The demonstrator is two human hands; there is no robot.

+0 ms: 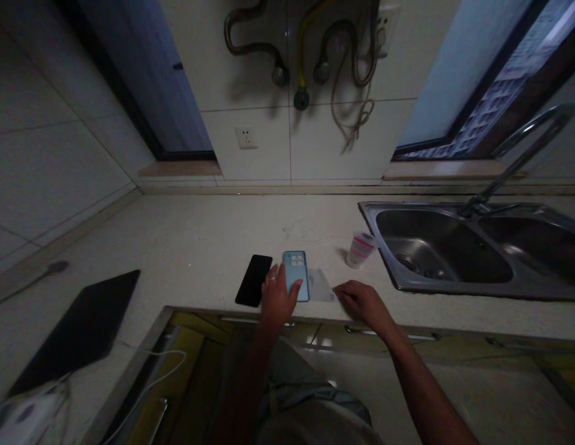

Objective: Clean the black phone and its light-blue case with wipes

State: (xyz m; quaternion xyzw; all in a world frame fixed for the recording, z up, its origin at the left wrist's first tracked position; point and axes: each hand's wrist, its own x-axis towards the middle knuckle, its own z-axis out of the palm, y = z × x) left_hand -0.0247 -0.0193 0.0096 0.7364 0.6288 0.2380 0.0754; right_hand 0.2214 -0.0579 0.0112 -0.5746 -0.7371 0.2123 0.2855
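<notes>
A light blue phone (294,272) lies on the counter with its camera side up. My left hand (278,298), a ring on one finger, rests over its left edge with fingers apart and the thumb on its lower part. Just left of that hand is a black phone (254,279), lying flat. A thin, pale, see-through sheet (320,285) with small print lies right of the blue phone, its left edge against or under it; I cannot tell which. My right hand (362,301) has its fingers closed at the sheet's lower right corner.
A printed plastic cup (360,250) stands beside the steel double sink (384,281) with its tall faucet (523,151). At the left, a dark flat panel (78,327) and a white cable (176,352) lie on the side counter. Hoses (352,37) hang on the tiled wall.
</notes>
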